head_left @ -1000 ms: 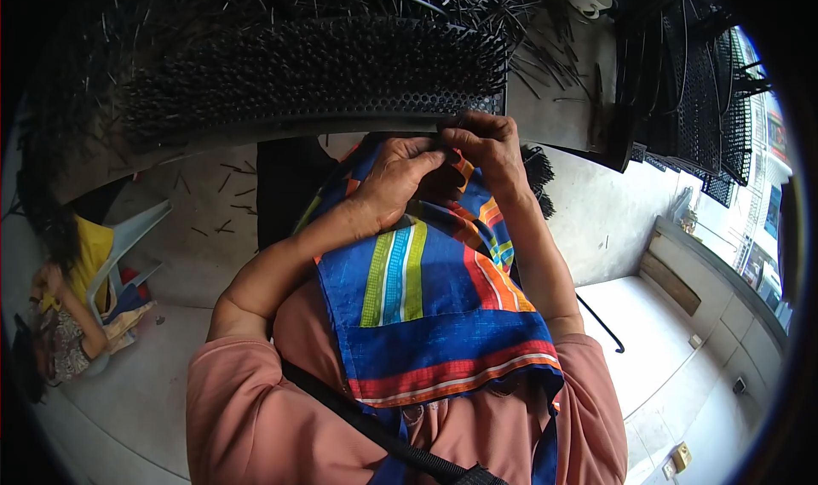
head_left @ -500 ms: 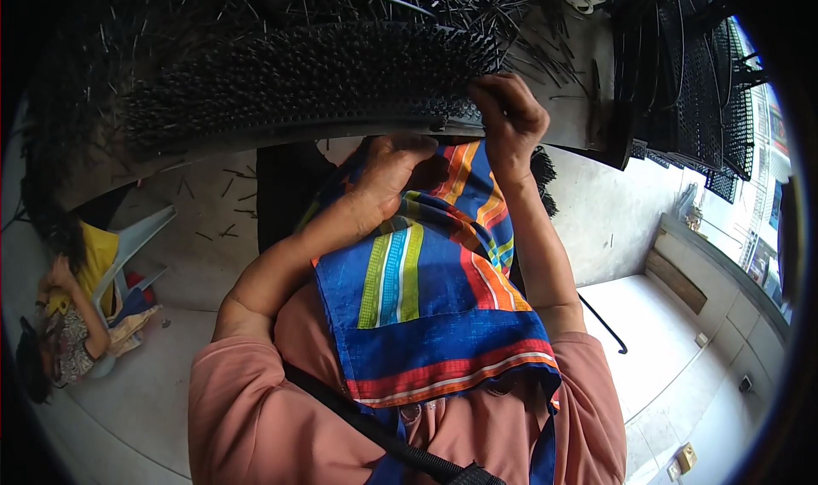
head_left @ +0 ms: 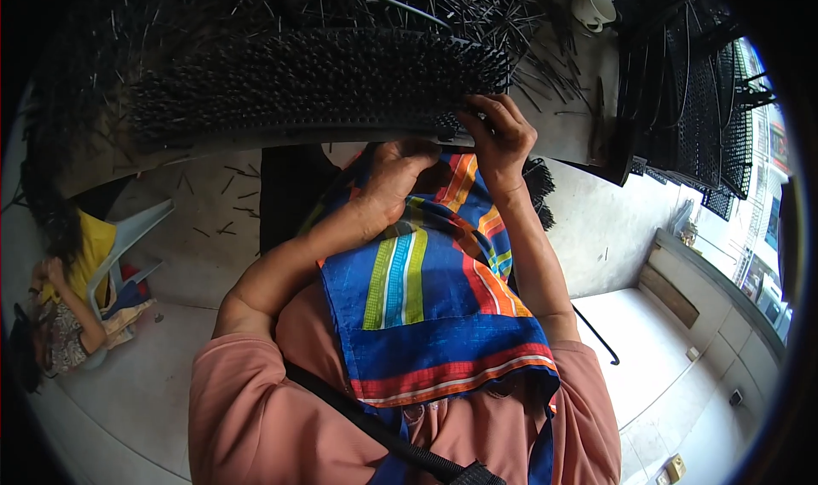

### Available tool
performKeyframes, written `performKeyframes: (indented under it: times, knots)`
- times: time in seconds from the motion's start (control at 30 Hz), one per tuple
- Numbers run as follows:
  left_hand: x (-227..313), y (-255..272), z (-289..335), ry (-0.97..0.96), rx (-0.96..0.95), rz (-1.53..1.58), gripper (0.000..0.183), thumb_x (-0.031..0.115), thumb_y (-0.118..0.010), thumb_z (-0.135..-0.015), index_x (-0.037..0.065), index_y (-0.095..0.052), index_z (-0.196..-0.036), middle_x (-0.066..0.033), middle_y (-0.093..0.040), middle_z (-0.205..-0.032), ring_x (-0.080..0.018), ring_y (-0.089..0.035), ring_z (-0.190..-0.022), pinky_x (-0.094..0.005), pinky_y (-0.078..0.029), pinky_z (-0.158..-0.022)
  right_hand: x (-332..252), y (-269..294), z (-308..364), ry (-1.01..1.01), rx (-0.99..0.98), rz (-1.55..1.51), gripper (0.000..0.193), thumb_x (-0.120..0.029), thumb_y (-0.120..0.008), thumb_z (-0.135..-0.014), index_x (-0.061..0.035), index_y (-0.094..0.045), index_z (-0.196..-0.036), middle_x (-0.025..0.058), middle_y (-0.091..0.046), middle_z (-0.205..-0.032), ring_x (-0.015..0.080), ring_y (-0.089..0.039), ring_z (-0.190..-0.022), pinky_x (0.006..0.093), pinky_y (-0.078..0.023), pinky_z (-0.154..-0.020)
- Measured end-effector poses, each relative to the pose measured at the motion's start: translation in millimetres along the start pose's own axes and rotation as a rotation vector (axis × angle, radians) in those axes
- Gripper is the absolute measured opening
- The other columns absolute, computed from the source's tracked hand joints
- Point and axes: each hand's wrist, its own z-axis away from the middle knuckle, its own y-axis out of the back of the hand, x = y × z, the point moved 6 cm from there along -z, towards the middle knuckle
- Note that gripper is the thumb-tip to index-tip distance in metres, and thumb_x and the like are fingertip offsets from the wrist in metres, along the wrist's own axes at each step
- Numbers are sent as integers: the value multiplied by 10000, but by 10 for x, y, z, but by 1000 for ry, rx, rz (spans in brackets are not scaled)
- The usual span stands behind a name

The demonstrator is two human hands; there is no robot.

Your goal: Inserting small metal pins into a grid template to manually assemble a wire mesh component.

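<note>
Head view showed a black bristle-filled perforated panel [head_left: 315, 80] along the counter's [head_left: 588, 68] near edge, probably for two-sided access: left hand [head_left: 388, 177] half-curled below, right hand's [head_left: 503, 136] fingers nearly closed at its right end, holds indiscernible.

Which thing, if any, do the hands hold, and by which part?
It cannot be told. The right hand is by the right end of the bristled panel, the left hand by its front edge; no held thing shows clearly.
</note>
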Motion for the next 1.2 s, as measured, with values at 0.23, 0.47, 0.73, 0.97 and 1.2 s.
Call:
performKeyframes:
  times: [0.23,0.47,0.73,0.97,1.2]
  knots:
    - [129,9,158,-37,-145,-66,151,31,-579,-848,14,-619,-993,-81,-661,-883,-154,-646,-763,-286,-532,-707,-45,-19,132,-33,-22,155,121,33,-679,-752,-3,-668,-867,111,-611,-776,217,-633,-683,281,-476,-626]
    - [1574,155,725,-396,-152,-73,136,60,-549,-902,-9,-581,-1015,-106,-661,-840,-155,-646,-718,-264,-530,-653,100,-34,458,-80,-115,94,129,5,-689,-722,2,-622,-832,125,-554,-715,255,-584,-604,324,-425,-531]
    - [3438,770,-160,-1041,309,-710,262,-13,-615,-807,-21,-570,-1064,-103,-650,-924,-174,-647,-767,-252,-517,-694,104,-39,417,-154,-58,41,141,21,-691,-714,5,-630,-841,102,-550,-735,229,-561,-606,311,-423,-538]
    - [3614,502,-1639,-1047,175,-1780,864,142,-771,-653,34,-289,-1363,-183,-348,-1397,-369,-422,-1245,-403,-415,-1005,122,-52,416,-181,-149,30,159,59,-668,-721,1,-621,-862,108,-533,-758,235,-563,-651,310,-430,-555]
    - [3843,737,-2279,-819,488,-2223,1140,404,-817,-573,-58,-198,-1412,-275,-340,-1404,-397,-313,-1325,-453,-279,-1105,103,-75,370,-137,-165,64,196,63,-677,-704,-9,-621,-877,117,-570,-778,262,-594,-668,332,-464,-570]
